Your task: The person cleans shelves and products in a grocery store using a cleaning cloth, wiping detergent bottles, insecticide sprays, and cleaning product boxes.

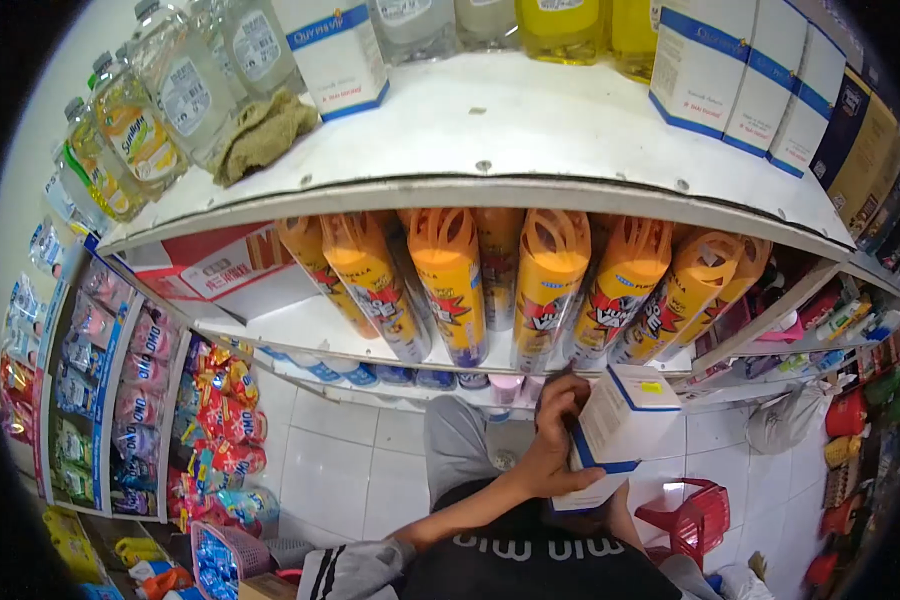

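Observation:
My left hand (555,445) is wrapped round the near left side of a white carton with blue bands (618,425), its thumb across the lower part. A small yellow sticker (652,387) is on the carton's top end. Whether this is one carton or two pressed together, I cannot tell. Below it a bit of my right hand or wrist (620,505) shows; its fingers are hidden behind the carton. Just beyond, several orange spray cans (547,285) stand upright on the middle shelf.
On the white top shelf (530,120) are similar white cartons (700,65), clear bottles (175,85) and a brown cloth (265,135). A red and white box (220,265) lies left of the cans. Detergent packs (140,400) hang at left; a red plastic stool (695,520) stands at lower right.

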